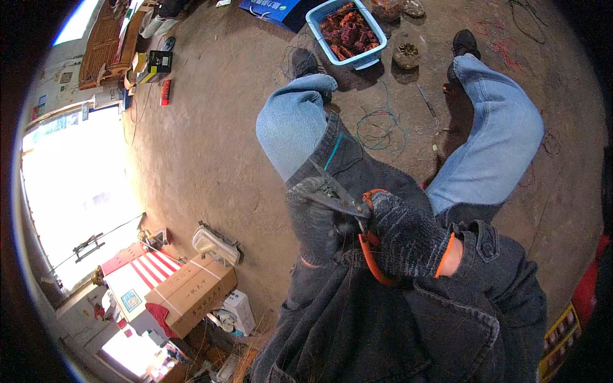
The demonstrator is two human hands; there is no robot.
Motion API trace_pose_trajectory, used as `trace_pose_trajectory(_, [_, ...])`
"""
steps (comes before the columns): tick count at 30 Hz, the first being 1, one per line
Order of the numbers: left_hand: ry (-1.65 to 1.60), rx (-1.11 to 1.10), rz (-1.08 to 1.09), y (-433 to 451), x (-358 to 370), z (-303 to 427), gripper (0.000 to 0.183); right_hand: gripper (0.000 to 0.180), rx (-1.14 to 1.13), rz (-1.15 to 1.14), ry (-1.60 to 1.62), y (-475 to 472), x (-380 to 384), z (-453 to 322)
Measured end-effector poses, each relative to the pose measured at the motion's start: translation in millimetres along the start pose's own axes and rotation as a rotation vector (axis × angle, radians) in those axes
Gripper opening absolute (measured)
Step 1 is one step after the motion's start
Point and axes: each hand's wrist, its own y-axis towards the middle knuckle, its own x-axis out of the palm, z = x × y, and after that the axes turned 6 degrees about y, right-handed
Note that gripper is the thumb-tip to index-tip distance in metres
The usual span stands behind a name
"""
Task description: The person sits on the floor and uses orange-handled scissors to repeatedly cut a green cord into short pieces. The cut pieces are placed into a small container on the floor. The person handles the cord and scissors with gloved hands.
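Observation:
Near the middle of the view, my right hand (pixel 407 234), in a dark knitted glove with an orange cuff, grips the orange handles of a pair of metal-bladed shears (pixel 342 201). The blades stand apart and point up and left. My left hand (pixel 313 220), also gloved, is curled at the blades; a small dark greyish item (pixel 325 187) seems to be in its fingers, too blurred to name. A dark cloth (pixel 383 177) with a short teal strand (pixel 334 152) lies over my lap, under both hands.
On the concrete floor ahead stand a light blue plastic basin (pixel 316 36) of reddish-brown coils and a clear container (pixel 406 60) of small pieces. Thin green wire (pixel 383 129) and a pen-like tool (pixel 425 100) lie between my feet. A cardboard box (pixel 196 292) is at lower left.

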Motion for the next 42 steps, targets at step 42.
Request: trace_pose_trajectory(42, [-0.472, -0.178, 0.153, 0.0, 8.5, -5.4, 0.027, 0.036, -0.369, 0.214, -0.095, -6.9, -3.7, 5.5])
